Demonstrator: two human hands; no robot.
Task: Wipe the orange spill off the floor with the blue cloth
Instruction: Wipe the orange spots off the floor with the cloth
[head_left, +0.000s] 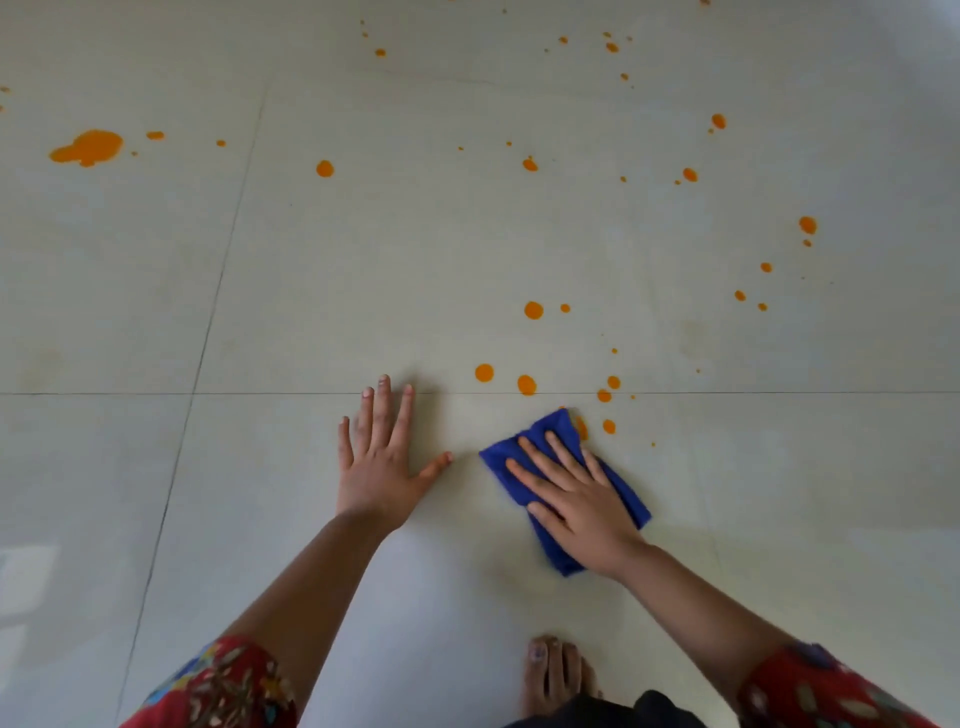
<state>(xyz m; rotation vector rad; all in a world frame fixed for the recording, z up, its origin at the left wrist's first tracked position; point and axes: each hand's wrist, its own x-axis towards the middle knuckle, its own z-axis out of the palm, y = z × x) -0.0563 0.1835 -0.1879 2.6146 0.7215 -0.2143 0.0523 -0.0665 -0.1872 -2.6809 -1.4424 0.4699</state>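
Observation:
A folded blue cloth (550, 431) lies on the pale tiled floor (363, 270). My right hand (576, 499) presses flat on it with straight, spread fingers. Orange drops (526, 384) sit just beyond the cloth's far corner, and one smear (582, 428) touches its right edge. More orange drops are scattered over the tiles ahead and to the right. A larger orange puddle (88, 147) lies far to the left. My left hand (376, 457) rests flat on the bare tile to the left of the cloth, fingers spread.
My bare foot (556, 670) stands on the floor near the bottom edge, below the cloth. Tile joints run across the floor just beyond my fingertips and diagonally at the left.

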